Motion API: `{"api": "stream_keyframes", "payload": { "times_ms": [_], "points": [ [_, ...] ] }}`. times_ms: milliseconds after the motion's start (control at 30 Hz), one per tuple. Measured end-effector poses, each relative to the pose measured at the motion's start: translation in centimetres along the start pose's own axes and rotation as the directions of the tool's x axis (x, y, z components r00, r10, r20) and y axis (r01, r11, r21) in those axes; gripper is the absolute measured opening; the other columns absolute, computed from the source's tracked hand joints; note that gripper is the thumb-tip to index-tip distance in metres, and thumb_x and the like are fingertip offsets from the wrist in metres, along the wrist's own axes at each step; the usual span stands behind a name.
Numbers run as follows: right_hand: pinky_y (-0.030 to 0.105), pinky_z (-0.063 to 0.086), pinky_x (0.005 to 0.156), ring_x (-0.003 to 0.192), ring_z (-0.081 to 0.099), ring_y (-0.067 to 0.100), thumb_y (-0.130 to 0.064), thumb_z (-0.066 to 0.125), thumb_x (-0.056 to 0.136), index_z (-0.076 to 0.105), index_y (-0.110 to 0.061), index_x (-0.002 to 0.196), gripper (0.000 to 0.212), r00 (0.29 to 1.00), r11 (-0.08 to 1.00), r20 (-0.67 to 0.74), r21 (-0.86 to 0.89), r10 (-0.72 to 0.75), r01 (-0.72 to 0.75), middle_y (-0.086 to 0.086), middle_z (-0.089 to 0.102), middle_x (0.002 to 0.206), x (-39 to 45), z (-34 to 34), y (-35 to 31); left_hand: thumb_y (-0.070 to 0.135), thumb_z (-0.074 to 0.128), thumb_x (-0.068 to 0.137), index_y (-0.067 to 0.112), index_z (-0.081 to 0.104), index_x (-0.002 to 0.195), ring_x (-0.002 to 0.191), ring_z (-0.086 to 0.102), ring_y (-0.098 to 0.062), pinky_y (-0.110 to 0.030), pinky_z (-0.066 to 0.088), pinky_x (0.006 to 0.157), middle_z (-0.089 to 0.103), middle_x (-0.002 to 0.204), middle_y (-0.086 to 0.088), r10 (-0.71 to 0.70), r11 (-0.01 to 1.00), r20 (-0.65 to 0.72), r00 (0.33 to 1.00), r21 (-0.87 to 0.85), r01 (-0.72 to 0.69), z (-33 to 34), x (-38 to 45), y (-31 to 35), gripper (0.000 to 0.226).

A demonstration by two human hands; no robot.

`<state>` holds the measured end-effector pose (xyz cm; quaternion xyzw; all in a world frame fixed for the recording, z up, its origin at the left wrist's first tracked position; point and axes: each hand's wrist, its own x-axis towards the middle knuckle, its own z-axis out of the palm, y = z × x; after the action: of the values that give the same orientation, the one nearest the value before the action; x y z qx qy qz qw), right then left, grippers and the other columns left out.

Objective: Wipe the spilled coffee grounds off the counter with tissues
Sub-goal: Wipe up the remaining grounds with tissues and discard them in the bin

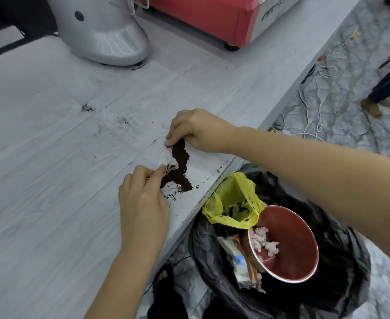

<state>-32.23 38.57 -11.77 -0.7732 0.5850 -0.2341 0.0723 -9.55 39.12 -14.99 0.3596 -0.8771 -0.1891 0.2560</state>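
Stretching tissue — diagonally between hands

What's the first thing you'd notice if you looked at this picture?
The dark pile of coffee grounds near the counter's edge, with the left hand and right hand pinching a stained tissue behind it. Just below the edge sits a trash bag holding a bright yellow bag and a red bowl.

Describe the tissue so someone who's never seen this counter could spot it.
On the grey counter, near the edge above the bin bag, lies a dark ridge of coffee grounds. The tissue is the crumpled white strip along its left side, pinched between both hands.
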Motion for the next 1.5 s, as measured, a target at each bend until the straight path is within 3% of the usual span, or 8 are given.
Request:
{"api": "stream_keyframes", "payload": {
  "times_ms": [333,667,900,1133,1333,1433,1500],
  "points": [
    [0.028,0.051,0.076,0.089,0.064,0.024,0.011,0.057,0.078,0.078,-0.011,0.097,0.036,0.998,0.998,-0.015,-0.027,0.057,-0.057,0.006,0.073,0.095,-7.7,-2.3,0.7,-0.017,0.059,0.077,0.004,0.066,0.121,0.082,0.049,-0.026,-0.042,0.043,0.072,0.055,0.093,-0.01,0.029,0.999,0.046,0.999,-0.032,-0.028,3.1,-2.5,6.3,0.049],
    [0.041,0.055,0.071,0.091,0.063,0.029,0.018,0.068,0.07,0.077,-0.008,0.097,0.039,0.986,0.976,-0.03,-0.134,0.167,-0.169,0.009,0.072,0.099,-17.9,-4.7,0.2,-0.018,0.06,0.076,0.006,0.068,0.116,0.085,0.049,-0.023,-0.041,0.043,0.072,0.057,0.094,-0.007,0.142,0.98,0.075,0.987,-0.154,-0.129,5.0,-4.0,10.6,0.047],
    [0.043,0.054,0.062,0.085,0.064,0.032,0.011,0.056,0.082,0.077,-0.007,0.093,0.03,0.991,0.998,-0.132,-0.063,0.006,-0.014,0.012,0.072,0.094,-10.8,-3.2,-0.9,-0.011,0.049,0.082,0.004,0.07,0.114,0.087,0.05,-0.023,-0.037,0.041,0.077,0.058,0.095,-0.009,0.077,0.992,-0.046,0.996,-0.101,-0.082,1.3,-3.0,6.4,0.042],
    [0.037,0.054,0.06,0.079,0.065,0.03,0.016,0.06,0.073,0.078,-0.008,0.085,0.033,0.963,0.977,-0.163,-0.003,-0.213,0.215,0.008,0.073,0.087,0.8,2.3,-5.2,-0.017,0.054,0.085,0.006,0.073,0.11,0.087,0.052,-0.029,-0.028,0.035,0.084,0.06,0.094,-0.012,-0.11,0.99,-0.251,0.962,0.054,0.127,-5.0,-4.6,-0.4,0.04],
    [0.028,0.05,0.059,0.081,0.064,0.026,0.015,0.063,0.063,0.079,-0.012,0.081,0.036,0.945,0.943,-0.004,0.072,-0.326,0.325,0.002,0.073,0.083,5.2,6.5,-8.1,-0.003,0.047,0.085,0.002,0.072,0.11,0.083,0.05,-0.029,-0.033,0.037,0.08,0.057,0.093,-0.013,-0.235,0.953,-0.323,0.917,0.107,0.282,-5.0,-8.3,-2.6,0.036],
    [0.023,0.046,0.061,0.081,0.064,0.025,0.014,0.067,0.067,0.079,-0.011,0.083,0.032,0.945,0.941,0.025,0.109,-0.325,0.321,0.002,0.073,0.084,4.1,6.3,-7.5,-0.005,0.047,0.085,-0.001,0.07,0.112,0.079,0.05,-0.032,-0.043,0.041,0.073,0.056,0.091,-0.015,-0.224,0.961,-0.313,0.923,0.088,0.263,-3.3,-9.2,-0.9,0.036],
    [0.027,0.049,0.061,0.08,0.064,0.025,0.008,0.065,0.071,0.079,-0.01,0.083,0.026,0.945,0.939,0.023,0.121,-0.327,0.322,0.003,0.073,0.084,2.8,5.4,-6.8,-0.003,0.045,0.086,-0.002,0.069,0.114,0.078,0.05,-0.03,-0.04,0.039,0.071,0.055,0.089,-0.014,-0.207,0.967,-0.295,0.933,0.083,0.241,-2.0,-9.2,0.8,0.037]
  ]
}}
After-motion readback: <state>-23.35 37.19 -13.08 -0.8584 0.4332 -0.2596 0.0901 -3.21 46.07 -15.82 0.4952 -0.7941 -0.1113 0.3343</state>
